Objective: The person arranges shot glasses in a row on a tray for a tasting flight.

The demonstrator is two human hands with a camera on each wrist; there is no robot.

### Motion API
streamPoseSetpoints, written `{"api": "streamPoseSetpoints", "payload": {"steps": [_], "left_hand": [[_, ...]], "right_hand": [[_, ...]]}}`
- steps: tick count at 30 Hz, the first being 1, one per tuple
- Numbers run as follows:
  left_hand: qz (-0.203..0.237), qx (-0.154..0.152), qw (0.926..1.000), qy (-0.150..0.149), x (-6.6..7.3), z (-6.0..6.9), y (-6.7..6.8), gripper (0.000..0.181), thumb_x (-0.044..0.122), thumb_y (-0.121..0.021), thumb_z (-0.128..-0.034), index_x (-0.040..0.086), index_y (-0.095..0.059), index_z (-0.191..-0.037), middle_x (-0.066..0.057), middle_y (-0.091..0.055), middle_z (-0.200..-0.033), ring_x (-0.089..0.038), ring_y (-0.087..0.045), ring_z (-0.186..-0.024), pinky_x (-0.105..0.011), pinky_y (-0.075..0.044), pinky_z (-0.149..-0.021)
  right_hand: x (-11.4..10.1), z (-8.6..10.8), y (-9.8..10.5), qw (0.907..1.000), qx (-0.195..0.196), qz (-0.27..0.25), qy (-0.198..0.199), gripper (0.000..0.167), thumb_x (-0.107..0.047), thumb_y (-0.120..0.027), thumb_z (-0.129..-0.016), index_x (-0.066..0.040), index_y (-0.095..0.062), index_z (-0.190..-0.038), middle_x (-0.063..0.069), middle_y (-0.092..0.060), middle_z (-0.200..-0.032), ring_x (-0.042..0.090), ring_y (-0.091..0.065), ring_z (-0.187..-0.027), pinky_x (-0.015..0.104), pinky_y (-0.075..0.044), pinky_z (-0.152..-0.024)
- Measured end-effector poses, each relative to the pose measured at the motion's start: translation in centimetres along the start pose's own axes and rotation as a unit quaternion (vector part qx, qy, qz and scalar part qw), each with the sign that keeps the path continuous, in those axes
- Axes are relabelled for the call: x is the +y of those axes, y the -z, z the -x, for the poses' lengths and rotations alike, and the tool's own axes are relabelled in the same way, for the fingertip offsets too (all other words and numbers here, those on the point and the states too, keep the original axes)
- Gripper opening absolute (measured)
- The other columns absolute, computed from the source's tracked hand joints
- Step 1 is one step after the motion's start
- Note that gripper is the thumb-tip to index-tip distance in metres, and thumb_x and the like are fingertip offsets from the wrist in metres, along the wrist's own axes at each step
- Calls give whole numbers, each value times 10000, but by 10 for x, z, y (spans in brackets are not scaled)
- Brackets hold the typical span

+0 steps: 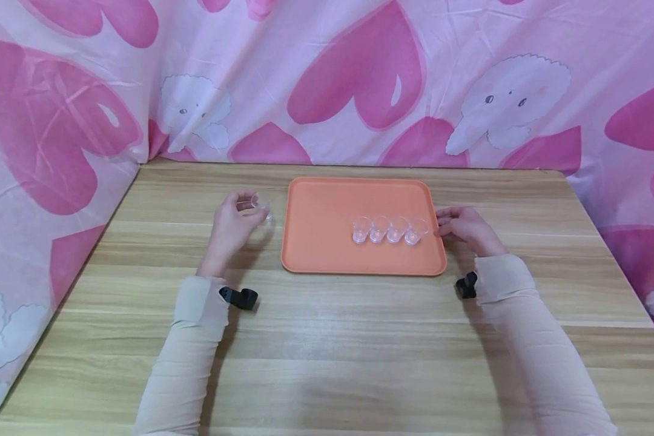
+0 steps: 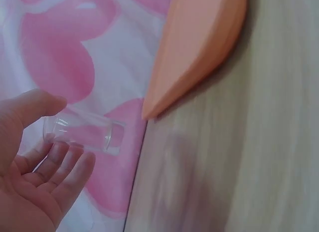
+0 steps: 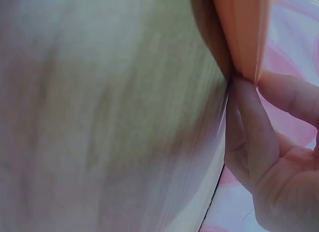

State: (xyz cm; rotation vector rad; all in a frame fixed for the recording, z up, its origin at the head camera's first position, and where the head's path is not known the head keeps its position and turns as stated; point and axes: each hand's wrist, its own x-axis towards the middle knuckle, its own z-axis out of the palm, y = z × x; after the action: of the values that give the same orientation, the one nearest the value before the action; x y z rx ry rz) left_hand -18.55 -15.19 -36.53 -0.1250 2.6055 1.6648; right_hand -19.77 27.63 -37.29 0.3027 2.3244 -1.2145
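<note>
My left hand [image 1: 232,223] pinches a small clear shot glass [image 2: 84,131] between thumb and fingers, just off the left side of the orange tray [image 1: 321,221]. In the left wrist view the glass lies tilted, its thick base pointing away from the palm. At the tray's right edge, my right hand [image 1: 469,229] grips the rim, thumb on top and fingers below, as the right wrist view shows. Several matching clear glasses [image 1: 378,230] stand in a row on the right half of the tray.
A wood-grain table [image 1: 327,351] carries everything. Behind it and along its sides hangs a pink curtain [image 1: 360,72] with hearts and white cartoon animals. A black wrist camera [image 1: 240,298] sticks out from the left sleeve, another [image 1: 466,285] from the right.
</note>
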Motion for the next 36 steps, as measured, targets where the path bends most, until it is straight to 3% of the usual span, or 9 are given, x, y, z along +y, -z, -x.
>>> {"api": "streamPoseSetpoints", "payload": {"steps": [6, 17, 22, 30, 36], "left_hand": [[261, 68, 9994, -235, 10, 1, -12, 478, 124, -662, -860, -54, -475, -1263, -209, -532, -1210, -288, -534, -1192, -377, -497, -1028], [526, -413, 9973, -288, 20, 5, -51, 480, 113, -683, -848, -39, -488, -1260, -209, -546, -1226, -293, -554, -1153, -371, -529, -971], [404, -596, 9964, -446, 23, 8, -69, 474, 112, -691, -846, -32, -496, -1254, -202, -553, -1207, -300, -585, -1115, -367, -544, -941], [57, -880, 9947, -525, 28, 11, -90, 445, 120, -698, -844, 8, -517, -1235, -150, -565, -1197, -278, -582, -1105, -365, -528, -962], [-81, -1029, 9935, -484, 28, 13, -103, 447, 115, -706, -830, 32, -524, -1229, -126, -584, -1211, -262, -601, -1093, -347, -526, -971]], "right_hand": [[0, 0, 0, 10000, 42, -27, -19, 559, -42, -569, -903, 76, -360, -1407, 282, -438, -1409, -83, -555, -781, 146, -548, -805], [0, -1, 0, 9999, 86, -32, -42, 554, -38, -566, -904, 74, -363, -1408, 278, -438, -1411, -73, -550, -790, 135, -541, -789], [1, 0, 0, 10000, 76, -30, -38, 557, -43, -569, -900, 71, -365, -1406, 274, -441, -1407, -60, -558, -815, 133, -542, -788], [0, 0, -1, 9999, 73, 61, -52, 554, -50, -551, -905, 64, -361, -1412, 259, -443, -1413, 70, -572, -980, 366, -492, -1035], [0, 1, -2, 9999, 74, 78, 45, 544, -50, -548, -904, 85, -365, -1397, 271, -449, -1398, 54, -577, -954, 371, -495, -1030]]}}
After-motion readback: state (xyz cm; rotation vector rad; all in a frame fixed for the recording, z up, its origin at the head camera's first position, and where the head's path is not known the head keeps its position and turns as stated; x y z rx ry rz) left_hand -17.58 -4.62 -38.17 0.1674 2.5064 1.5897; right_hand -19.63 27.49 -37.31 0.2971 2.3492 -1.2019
